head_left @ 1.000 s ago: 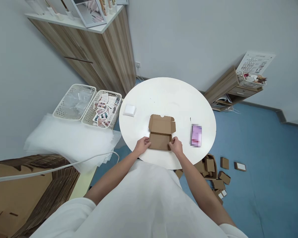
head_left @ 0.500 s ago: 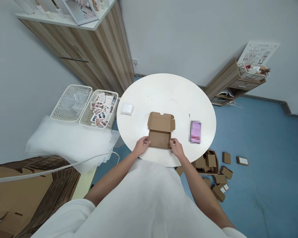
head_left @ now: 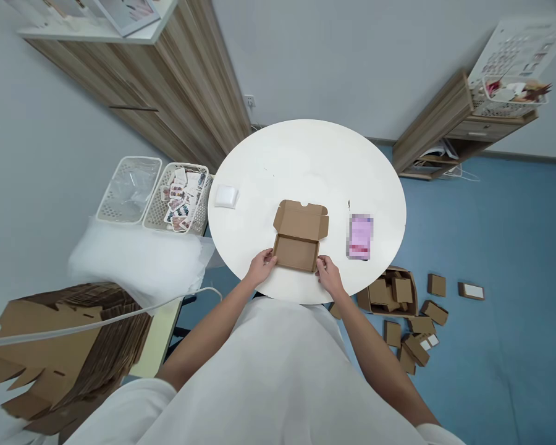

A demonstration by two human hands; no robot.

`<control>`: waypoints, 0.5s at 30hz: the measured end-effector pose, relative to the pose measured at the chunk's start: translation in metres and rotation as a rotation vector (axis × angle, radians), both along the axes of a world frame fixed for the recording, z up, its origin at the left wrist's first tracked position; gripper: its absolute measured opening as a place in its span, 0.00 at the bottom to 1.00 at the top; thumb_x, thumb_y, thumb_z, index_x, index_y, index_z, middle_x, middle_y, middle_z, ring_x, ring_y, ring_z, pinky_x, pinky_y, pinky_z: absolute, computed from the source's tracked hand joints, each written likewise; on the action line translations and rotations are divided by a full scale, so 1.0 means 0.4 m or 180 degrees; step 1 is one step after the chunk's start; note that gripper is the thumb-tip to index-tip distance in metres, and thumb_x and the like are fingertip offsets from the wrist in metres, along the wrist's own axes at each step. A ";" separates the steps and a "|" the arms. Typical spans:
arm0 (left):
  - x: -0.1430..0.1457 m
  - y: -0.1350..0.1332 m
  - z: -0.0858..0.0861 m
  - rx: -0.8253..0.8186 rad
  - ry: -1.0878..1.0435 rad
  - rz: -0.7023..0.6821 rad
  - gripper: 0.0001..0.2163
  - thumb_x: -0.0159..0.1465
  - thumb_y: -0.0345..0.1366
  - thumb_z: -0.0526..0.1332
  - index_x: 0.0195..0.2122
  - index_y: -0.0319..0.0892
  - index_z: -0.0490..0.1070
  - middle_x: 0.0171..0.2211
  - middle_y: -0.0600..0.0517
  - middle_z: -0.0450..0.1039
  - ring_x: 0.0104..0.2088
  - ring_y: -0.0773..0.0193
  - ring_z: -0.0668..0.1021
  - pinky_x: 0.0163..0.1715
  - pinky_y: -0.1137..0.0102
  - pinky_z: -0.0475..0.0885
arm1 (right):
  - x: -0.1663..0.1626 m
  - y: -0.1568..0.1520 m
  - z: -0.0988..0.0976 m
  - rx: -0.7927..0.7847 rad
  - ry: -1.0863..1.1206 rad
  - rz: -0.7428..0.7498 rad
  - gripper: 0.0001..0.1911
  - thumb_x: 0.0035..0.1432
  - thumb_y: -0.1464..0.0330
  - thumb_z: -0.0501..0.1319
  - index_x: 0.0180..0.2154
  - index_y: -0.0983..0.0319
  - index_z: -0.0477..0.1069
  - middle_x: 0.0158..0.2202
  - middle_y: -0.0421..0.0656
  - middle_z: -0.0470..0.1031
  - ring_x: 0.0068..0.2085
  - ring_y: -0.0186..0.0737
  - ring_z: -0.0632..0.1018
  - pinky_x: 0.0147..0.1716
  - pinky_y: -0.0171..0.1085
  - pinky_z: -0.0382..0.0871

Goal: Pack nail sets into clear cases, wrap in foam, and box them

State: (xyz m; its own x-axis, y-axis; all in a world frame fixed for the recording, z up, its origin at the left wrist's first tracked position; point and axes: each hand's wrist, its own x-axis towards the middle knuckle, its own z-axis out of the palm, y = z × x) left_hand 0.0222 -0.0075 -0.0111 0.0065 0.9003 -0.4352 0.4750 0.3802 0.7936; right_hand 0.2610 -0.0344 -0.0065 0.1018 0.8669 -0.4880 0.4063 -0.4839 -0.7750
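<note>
With fingers pinching the open box [head_left: 297, 252] left and right, the left hand [head_left: 261, 267] and right hand [head_left: 328, 275] should press evenly.

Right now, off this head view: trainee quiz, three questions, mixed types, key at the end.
1. Multiple choice. What sits between the left hand and the right hand?
a) a purple item
b) a cardboard box
c) a white packet

2. True or false. The cardboard box's lid is folded shut.

3. Fill in. The basket of printed cards stands on the person's ____ side of the white table.

Key: 1 b; 2 false; 3 left.
</note>
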 end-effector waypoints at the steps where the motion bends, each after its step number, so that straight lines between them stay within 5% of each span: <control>1: 0.001 -0.005 0.000 -0.0038 0.0040 0.0069 0.21 0.58 0.42 0.55 0.51 0.40 0.63 0.47 0.45 0.69 0.43 0.62 0.73 0.44 0.67 0.68 | 0.005 -0.002 -0.003 -0.0014 0.0046 0.0016 0.20 0.57 0.56 0.46 0.44 0.60 0.63 0.37 0.43 0.71 0.27 0.33 0.73 0.28 0.34 0.66; 7: 0.003 -0.030 0.024 -0.0096 0.0265 0.0220 0.22 0.59 0.45 0.54 0.52 0.40 0.62 0.46 0.45 0.69 0.45 0.60 0.72 0.44 0.66 0.68 | 0.017 -0.021 -0.014 0.0170 0.0115 0.0130 0.24 0.57 0.56 0.46 0.51 0.62 0.57 0.38 0.44 0.70 0.28 0.34 0.72 0.31 0.36 0.67; 12: -0.041 -0.024 0.046 0.0088 0.0533 0.0220 0.21 0.61 0.45 0.51 0.51 0.39 0.63 0.48 0.44 0.67 0.47 0.59 0.71 0.45 0.66 0.67 | 0.004 -0.048 -0.003 0.1124 -0.0523 -0.0289 0.28 0.55 0.61 0.50 0.56 0.60 0.47 0.46 0.49 0.61 0.30 0.33 0.68 0.31 0.38 0.67; 15: -0.102 0.010 0.053 0.0264 0.0723 0.0438 0.19 0.62 0.44 0.49 0.50 0.39 0.64 0.49 0.44 0.67 0.48 0.59 0.70 0.45 0.65 0.67 | -0.026 -0.036 0.028 0.1639 -0.0469 -0.0139 0.27 0.54 0.65 0.52 0.55 0.59 0.48 0.47 0.50 0.59 0.28 0.32 0.66 0.26 0.37 0.67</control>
State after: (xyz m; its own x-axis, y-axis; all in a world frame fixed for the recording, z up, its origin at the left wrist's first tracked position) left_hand -0.0186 -0.0033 0.0100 -0.2077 0.9185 -0.3363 0.5928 0.3917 0.7037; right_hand 0.2505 -0.0487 0.0049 0.1785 0.9837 0.0214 0.5166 -0.0752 -0.8529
